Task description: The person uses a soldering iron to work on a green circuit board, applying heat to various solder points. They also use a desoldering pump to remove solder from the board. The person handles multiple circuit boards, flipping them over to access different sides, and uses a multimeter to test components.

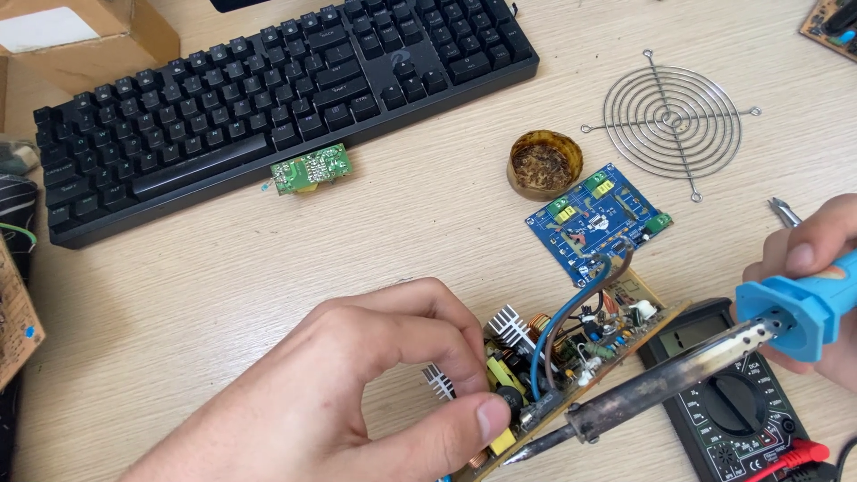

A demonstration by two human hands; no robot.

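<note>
- The left hand (pixel 375 384) sits at 6 o'clock in the view, its fingers closed tight on the near end of a brown board (pixel 571 357), with the thumb pressed against the board's lower edge.
- The board stands tilted on its edge, packed with parts: a finned heatsink (pixel 511 326), a coil, and small capacitors.
- The right hand (pixel 817 268) comes in at 3 o'clock, wrapped firmly around the blue handle of a soldering iron (pixel 678 375).
- The iron's dark, scorched barrel slants down toward 7 o'clock, and its tip lies just beside the board's lower edge near the left thumb; I cannot tell whether it touches.
- Blue and brown wires (pixel 558 321) loop up from the brown board to a blue board (pixel 596 219) lying flat at 1 o'clock from it.
- A multimeter (pixel 728 402) lies under the iron at 4 o'clock.
- A round flux tin (pixel 544 163) stands just above the blue board.
- A wire fan grill (pixel 671 120) lies at 2 o'clock.
- A black keyboard (pixel 277 98) spans 11 o'clock, with a small green board (pixel 311 170) touching its near edge.
</note>
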